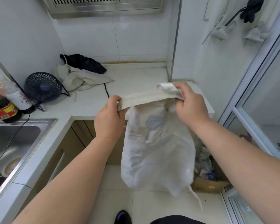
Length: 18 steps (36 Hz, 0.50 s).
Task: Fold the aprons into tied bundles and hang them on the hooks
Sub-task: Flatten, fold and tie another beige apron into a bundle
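At the far left a steel sink (14, 135) is set into the white desk (136, 76), with two sauce bottles (5, 109) at its back edge and a small dark fan (43, 88) just beside them. Behind the fan, in the corner of the desk, a beige apron (79, 78) lies crumpled with a black apron (84, 63) heaped on its far side, touching it. The left forearm comes up from the lower left, and the left hand (109, 120), its back to the camera, pinches the left end of a pale apron (157, 143) between thumb and curled fingers. The apron's top band runs level from there to the right hand (190, 104), while the rest of the cloth hangs down in front of the desk edge, above the floor, blurred, with a strap (196, 196) trailing at its lower right. The right hand has its fingers curled round the bunched right end of the band, thumb on top, wrist bent, forearm reaching in from the lower right. Below it a cardboard box (207, 183) sits on the floor. High on the right wall two pale bundles (220, 31) and a black bundle (250, 10) hang
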Available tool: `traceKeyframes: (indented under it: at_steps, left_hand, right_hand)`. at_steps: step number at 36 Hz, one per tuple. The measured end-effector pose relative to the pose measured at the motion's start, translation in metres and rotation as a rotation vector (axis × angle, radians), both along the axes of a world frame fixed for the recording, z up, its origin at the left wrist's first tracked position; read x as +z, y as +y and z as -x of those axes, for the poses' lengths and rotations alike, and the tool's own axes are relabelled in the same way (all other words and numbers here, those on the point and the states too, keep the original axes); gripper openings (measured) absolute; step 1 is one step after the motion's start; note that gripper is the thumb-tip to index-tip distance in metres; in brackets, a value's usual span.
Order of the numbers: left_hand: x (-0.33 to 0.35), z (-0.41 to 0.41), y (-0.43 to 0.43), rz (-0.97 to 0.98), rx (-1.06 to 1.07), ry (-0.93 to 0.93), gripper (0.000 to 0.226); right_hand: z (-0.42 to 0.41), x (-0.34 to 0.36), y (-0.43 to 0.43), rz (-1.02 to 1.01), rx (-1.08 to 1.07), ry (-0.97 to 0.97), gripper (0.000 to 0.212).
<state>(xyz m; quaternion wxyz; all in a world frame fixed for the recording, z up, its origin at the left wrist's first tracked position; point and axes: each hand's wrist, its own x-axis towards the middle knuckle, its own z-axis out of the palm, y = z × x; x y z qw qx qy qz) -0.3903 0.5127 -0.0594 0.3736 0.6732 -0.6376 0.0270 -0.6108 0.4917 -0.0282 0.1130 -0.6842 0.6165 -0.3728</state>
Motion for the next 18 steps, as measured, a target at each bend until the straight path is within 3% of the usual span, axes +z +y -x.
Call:
traceKeyframes:
  at_steps: [2, 4, 7, 9, 11, 14, 18]
  left_hand:
    - [-0.006, -0.001, -0.006, -0.427, 0.027, -0.136, 0.019]
    - [-0.011, 0.000, -0.008, -0.575, 0.027, -0.244, 0.019]
    - [-0.009, 0.003, -0.003, -0.199, 0.063, -0.079, 0.017]
    - [-0.005, 0.000, 0.000, 0.062, 0.044, 0.002, 0.021]
    - [-0.010, -0.008, -0.006, -0.015, 0.041, -0.046, 0.022]
    - [-0.024, -0.015, -0.015, -0.385, 0.085, -0.137, 0.019]
    - [-0.025, -0.011, -0.018, -0.219, 0.111, 0.103, 0.019]
  right_hand:
    - [0.000, -0.014, -0.008, -0.298, -0.013, 0.248, 0.028]
    - [0.000, -0.028, -0.012, -0.440, -0.016, 0.333, 0.012]
    - [-0.007, -0.035, -0.012, -0.226, -0.026, 0.116, 0.014]
    - [-0.010, -0.032, -0.014, -0.149, -0.014, -0.006, 0.029]
    - [-0.011, -0.032, -0.020, -0.279, 0.004, 0.109, 0.031]
    - [-0.014, -0.036, -0.025, -0.383, -0.011, 0.222, 0.028]
    - [-0.024, -0.028, -0.029, -0.273, 0.028, 0.039, 0.033]
